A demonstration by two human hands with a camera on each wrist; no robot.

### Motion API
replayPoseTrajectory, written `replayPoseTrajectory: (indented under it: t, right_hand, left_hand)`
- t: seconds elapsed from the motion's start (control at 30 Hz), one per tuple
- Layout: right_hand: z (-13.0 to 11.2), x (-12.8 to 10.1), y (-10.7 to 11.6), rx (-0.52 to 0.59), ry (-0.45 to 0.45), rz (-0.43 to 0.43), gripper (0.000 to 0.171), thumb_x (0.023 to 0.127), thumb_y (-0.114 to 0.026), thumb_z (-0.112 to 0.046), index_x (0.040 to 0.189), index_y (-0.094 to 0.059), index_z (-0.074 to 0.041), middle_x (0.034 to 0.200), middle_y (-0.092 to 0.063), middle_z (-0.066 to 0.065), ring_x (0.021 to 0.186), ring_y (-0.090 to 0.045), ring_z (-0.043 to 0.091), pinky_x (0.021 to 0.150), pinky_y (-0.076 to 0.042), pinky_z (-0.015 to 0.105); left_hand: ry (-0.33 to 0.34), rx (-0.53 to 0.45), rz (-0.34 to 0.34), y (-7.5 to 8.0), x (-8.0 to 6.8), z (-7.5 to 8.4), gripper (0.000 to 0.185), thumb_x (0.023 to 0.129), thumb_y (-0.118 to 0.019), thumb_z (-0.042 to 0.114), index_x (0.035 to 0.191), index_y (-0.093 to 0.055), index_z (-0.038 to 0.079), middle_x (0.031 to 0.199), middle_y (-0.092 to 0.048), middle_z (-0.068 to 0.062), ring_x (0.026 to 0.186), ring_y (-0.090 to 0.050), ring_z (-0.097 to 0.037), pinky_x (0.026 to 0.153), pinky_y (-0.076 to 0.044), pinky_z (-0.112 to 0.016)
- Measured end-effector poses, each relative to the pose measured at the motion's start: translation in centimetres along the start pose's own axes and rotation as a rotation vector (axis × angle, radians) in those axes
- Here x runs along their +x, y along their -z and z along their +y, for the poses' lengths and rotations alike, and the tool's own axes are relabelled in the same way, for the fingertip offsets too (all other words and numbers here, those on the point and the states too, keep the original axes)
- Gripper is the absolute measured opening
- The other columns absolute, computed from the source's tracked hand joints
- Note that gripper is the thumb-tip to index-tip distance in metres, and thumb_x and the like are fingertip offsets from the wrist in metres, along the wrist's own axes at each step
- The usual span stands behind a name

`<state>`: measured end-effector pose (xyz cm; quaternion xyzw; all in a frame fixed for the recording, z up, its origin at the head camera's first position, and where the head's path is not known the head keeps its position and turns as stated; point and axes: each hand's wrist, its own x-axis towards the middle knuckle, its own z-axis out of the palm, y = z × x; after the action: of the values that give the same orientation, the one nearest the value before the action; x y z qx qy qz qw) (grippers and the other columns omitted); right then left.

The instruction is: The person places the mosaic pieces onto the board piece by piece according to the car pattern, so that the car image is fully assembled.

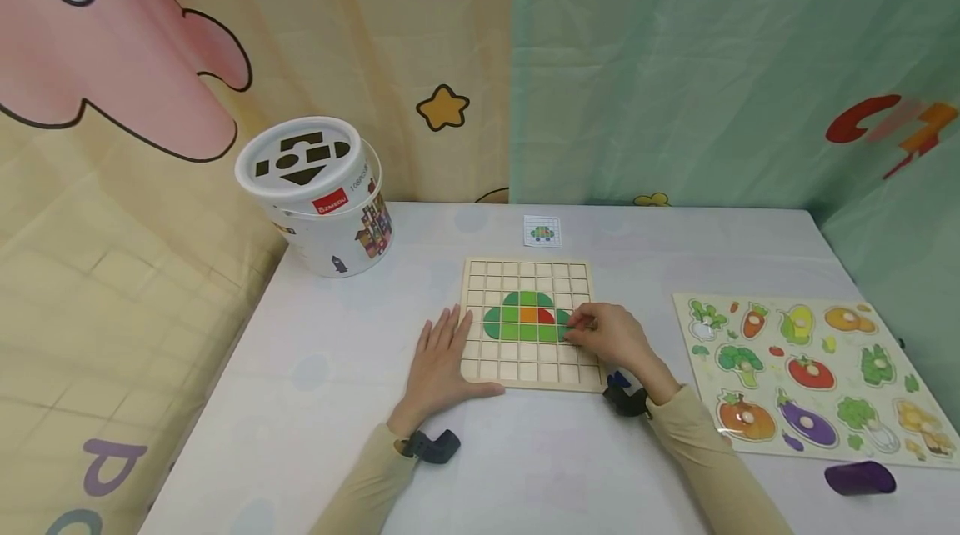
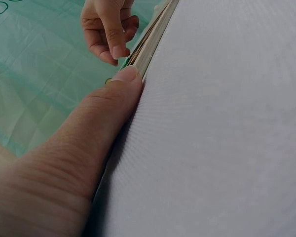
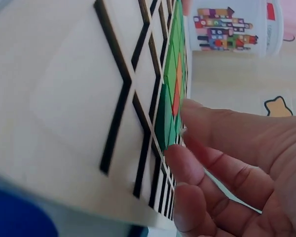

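A square wooden grid board lies on the table with green, orange and red pieces forming a car shape in its cells. My left hand rests flat with fingers spread at the board's left side; its thumb lies against the near edge. My right hand is over the right end of the shape. Its thumb and finger pinch a dark green piece with a curved edge at the grid; the fingertips partly hide it.
Behind the board lies a small picture card of a car shape. A white bucket with a shape-cutout lid stands back left. To the right are a vegetable puzzle board and a purple object. Curtains hang behind the table.
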<state>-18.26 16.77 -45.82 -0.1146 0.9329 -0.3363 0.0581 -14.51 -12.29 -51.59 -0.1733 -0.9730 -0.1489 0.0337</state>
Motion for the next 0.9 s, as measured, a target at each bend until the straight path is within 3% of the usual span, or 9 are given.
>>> replayPoseTrajectory:
  t: [0.27, 0.4, 0.63, 0.9]
  right_hand:
    - [1.6, -1.3, 2.4, -0.015, -0.011, 0.156, 0.014, 0.087, -0.07, -0.024, 0.084, -0.069, -0.01, 0.068, -0.061, -0.003, 0.059, -0.049, 0.016, 0.05, -0.04, 0.029]
    - [2.4, -1.8, 3.4, -0.039, -0.029, 0.19, 0.014, 0.087, -0.07, -0.023, 0.084, -0.069, -0.009, 0.069, -0.06, -0.002, 0.06, -0.049, 0.016, 0.05, -0.039, 0.03]
    - [3.4, -2.3, 3.7, -0.034, -0.035, 0.097, 0.006, 0.085, -0.069, -0.012, 0.089, -0.07, -0.007, 0.075, -0.061, 0.0, 0.063, -0.051, 0.016, 0.052, -0.041, 0.03]
    - [4.1, -1.9, 2.5, -0.046, -0.03, 0.036, 0.016, 0.081, -0.075, -0.014, 0.094, -0.071, -0.006, 0.076, -0.059, -0.002, 0.064, -0.05, 0.015, 0.054, -0.04, 0.03]
  left_hand:
    - [0.001, -0.007, 0.002, 0.3, 0.1, 0.1, 0.123, 0.062, -0.062, 0.081, 0.152, -0.02, 0.008, 0.156, -0.015, -0.012, 0.143, -0.006, -0.026, 0.114, -0.001, -0.045]
    - [0.0, -0.011, 0.006, 0.3, 0.1, 0.1, 0.122, 0.062, -0.062, 0.08, 0.151, -0.021, 0.007, 0.156, -0.016, -0.013, 0.143, -0.006, -0.026, 0.114, -0.001, -0.045]
    - [0.006, -0.012, -0.005, 0.3, 0.0, 0.0, 0.122, 0.063, -0.062, 0.081, 0.152, -0.02, 0.008, 0.156, -0.015, -0.012, 0.143, -0.005, -0.026, 0.114, -0.001, -0.044]
    - [0.005, -0.023, -0.007, 0.2, 0.1, 0.1, 0.122, 0.063, -0.063, 0.08, 0.152, -0.02, 0.008, 0.156, -0.015, -0.012, 0.143, -0.005, -0.026, 0.114, 0.0, -0.043]
